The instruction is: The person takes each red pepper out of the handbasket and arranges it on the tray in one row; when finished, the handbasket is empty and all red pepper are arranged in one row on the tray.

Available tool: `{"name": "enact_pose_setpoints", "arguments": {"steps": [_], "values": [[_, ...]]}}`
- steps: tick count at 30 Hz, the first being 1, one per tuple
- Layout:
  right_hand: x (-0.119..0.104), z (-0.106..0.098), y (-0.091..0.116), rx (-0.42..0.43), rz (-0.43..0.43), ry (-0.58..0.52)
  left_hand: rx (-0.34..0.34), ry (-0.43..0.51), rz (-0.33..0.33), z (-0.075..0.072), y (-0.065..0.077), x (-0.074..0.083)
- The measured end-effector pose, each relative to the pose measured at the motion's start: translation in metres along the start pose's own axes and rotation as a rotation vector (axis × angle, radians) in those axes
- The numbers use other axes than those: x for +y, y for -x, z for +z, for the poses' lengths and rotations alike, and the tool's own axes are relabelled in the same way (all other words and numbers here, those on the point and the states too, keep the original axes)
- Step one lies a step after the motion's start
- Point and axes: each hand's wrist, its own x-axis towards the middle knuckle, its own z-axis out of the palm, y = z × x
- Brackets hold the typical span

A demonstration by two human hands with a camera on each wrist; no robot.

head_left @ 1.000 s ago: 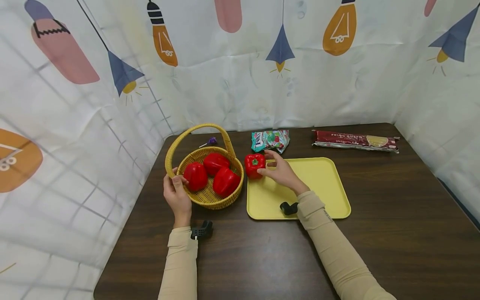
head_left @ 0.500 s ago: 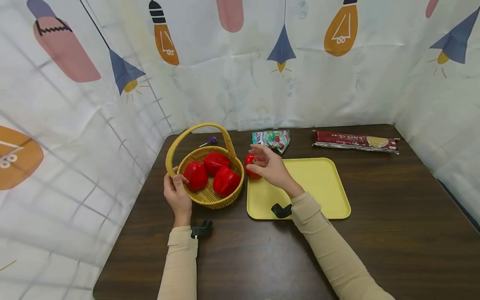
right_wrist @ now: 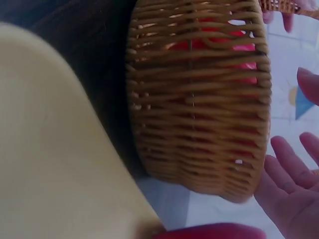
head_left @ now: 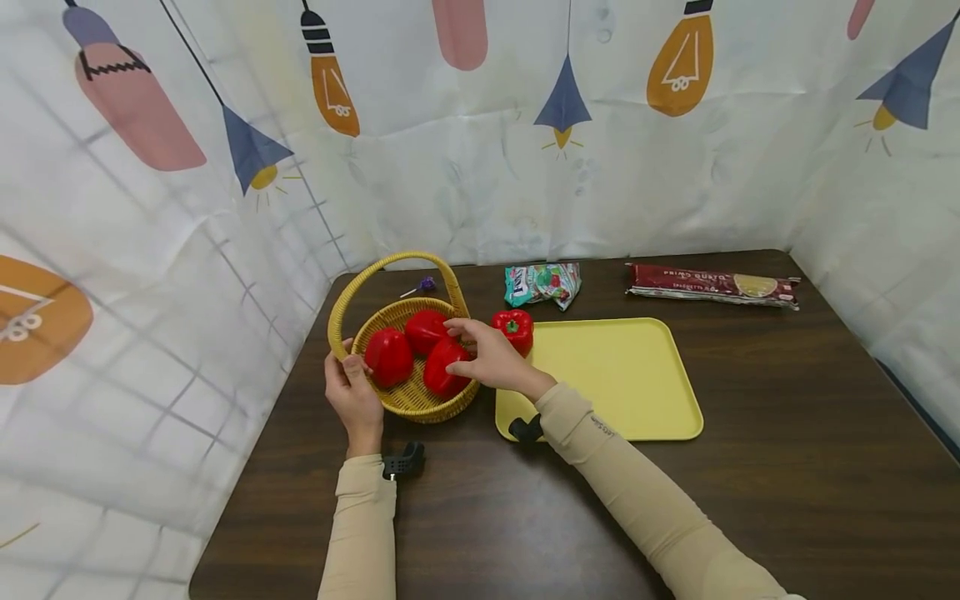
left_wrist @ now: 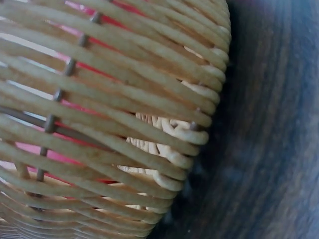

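A yellow wicker basket with a tall arched handle stands at the table's left, holding red bell peppers: a left one, a back one and a right one. My left hand grips the basket's left side at the handle's foot, thumb inside. Over the right rim reaches my right hand, fingers spread above the right pepper and partly hiding it; contact cannot be told. In the right wrist view its fingers extend past the rim. A fourth bell pepper sits at the tray's back-left corner.
A yellow tray lies right of the basket. Along the table's back are a purple-wrapped lollipop, a teal candy bag and a dark red spaghetti pack. A printed curtain surrounds the table.
My right hand has left the pepper at the tray's corner and moved left, over the basket. The left hand keeps its hold on the basket.
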Motion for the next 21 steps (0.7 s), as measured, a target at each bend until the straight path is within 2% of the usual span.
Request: {"name": "enact_pose_setpoints", "arguments": {"steps": [4,10,15,21], "values": [[-0.001,0.006,-0.004,-0.020,0.012,0.005,0.005,0.013,0.001,0.001,0.000,0.001],[0.001,0.015,-0.011,-0.142,0.009,0.001,0.012,0.005,0.022,0.000,0.000,0.003],[-0.004,0.014,-0.014,-0.237,0.019,0.106,0.012,0.001,0.037,0.001,0.000,0.002],[-0.008,0.011,-0.021,-0.345,0.071,0.241,0.014,0.018,0.035,0.001,-0.001,0.001]]}}
